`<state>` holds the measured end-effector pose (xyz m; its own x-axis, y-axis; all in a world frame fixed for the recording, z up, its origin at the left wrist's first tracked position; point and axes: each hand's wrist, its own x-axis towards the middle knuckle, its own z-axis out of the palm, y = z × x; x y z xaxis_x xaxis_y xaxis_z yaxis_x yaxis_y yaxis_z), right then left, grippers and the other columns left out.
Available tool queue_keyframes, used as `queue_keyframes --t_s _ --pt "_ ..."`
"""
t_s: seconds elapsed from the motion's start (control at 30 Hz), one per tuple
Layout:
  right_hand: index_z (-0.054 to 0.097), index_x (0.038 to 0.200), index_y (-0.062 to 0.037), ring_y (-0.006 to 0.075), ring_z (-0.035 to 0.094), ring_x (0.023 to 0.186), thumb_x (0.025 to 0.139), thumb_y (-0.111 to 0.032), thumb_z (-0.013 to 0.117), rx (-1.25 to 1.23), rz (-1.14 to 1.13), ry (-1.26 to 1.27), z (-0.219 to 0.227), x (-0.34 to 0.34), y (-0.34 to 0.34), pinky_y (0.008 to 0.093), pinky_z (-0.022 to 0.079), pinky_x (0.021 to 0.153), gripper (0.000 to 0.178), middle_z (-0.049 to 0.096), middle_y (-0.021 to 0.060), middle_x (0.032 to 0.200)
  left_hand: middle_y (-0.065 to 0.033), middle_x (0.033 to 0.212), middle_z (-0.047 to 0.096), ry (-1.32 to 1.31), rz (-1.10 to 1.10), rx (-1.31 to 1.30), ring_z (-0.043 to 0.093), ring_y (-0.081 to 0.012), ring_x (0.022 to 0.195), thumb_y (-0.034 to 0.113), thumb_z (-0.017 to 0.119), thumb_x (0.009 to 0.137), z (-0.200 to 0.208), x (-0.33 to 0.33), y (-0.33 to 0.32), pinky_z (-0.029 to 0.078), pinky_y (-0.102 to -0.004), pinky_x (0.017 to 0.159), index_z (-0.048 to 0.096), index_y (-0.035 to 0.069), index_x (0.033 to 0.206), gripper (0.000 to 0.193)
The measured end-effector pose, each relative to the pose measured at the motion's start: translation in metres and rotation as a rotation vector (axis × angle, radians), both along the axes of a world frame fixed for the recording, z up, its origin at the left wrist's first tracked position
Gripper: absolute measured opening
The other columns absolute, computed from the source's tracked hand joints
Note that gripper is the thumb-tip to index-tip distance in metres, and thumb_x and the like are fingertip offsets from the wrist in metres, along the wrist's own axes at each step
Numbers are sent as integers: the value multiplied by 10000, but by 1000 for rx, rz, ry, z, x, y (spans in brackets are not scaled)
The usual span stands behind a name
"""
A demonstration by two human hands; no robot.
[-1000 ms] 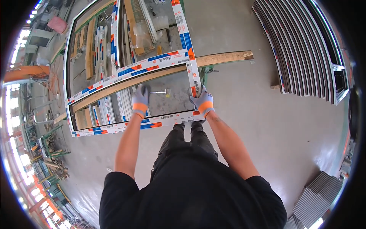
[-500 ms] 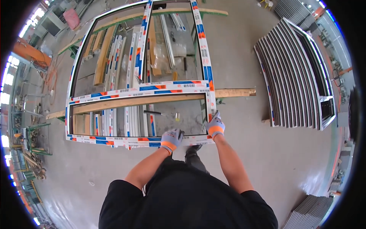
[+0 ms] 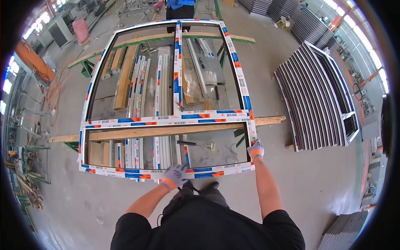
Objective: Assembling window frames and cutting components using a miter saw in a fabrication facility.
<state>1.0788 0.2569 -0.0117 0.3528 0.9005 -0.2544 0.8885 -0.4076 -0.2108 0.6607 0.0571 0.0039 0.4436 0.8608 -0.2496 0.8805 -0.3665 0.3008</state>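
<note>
A large rectangular window frame [image 3: 187, 121], divided by a crossbar and an upright, is wrapped in white, blue and orange film. It rests on two wooden beams. My left hand [image 3: 176, 175], in a grey and orange glove, is closed over the near rail around its middle. At the near right corner, my right hand [image 3: 256, 151], gloved the same way, grips the side rail. The fingertips of both hands are partly hidden. Through the frame's lower opening shows a hammer [image 3: 195, 144] with a dark handle.
The near wooden beam [image 3: 268, 121] and far beam [image 3: 241, 39] stick out past the frame. Below lie film-wrapped profiles [image 3: 137, 85]. A person in blue [image 3: 181, 10] stands beyond the far rail. On the right, a stack of dark frames [image 3: 312, 100] leans on the floor.
My left hand has shifted left along the near rail; my right hand stays by the corner. The view has tilted up, bringing the person in blue at the far end into sight.
</note>
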Motion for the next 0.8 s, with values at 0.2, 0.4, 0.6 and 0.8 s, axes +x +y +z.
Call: queue_keyframes --t_s 0.2,0.4,0.6,0.8 --pt "467 1149 -70 381 633 1040 699 -268 755 -47 -5 85 10 -10 -8 450 503 904 569 677 172 1067 -106 1089 597 163 99 17 562 -271 1048 533 626 795 -14 -84 -34 451 -428 869 537 73 1227 638" --pt "422 1287 -41 388 593 1110 734 -362 761 4 1 155 -6 9 -28 442 479 948 724 624 201 1179 -101 1066 604 137 111 11 587 -265 1025 525 625 791 -10 -76 -35 474 -408 867 569 93 1137 556" --pt "295 1476 -52 367 502 1233 854 -375 650 164 23 197 1 12 -94 417 442 1009 786 481 214 1375 -106 1052 617 156 163 41 598 -279 1015 523 631 789 -16 -76 -35 472 -407 884 581 93 1112 540" --pt "454 1378 -67 326 632 1061 931 -338 599 323 -277 484 -33 31 -204 404 502 871 543 658 195 1135 -104 1062 625 164 181 80 605 -275 1025 517 643 782 -4 -66 -36 470 -413 890 599 99 1057 502"
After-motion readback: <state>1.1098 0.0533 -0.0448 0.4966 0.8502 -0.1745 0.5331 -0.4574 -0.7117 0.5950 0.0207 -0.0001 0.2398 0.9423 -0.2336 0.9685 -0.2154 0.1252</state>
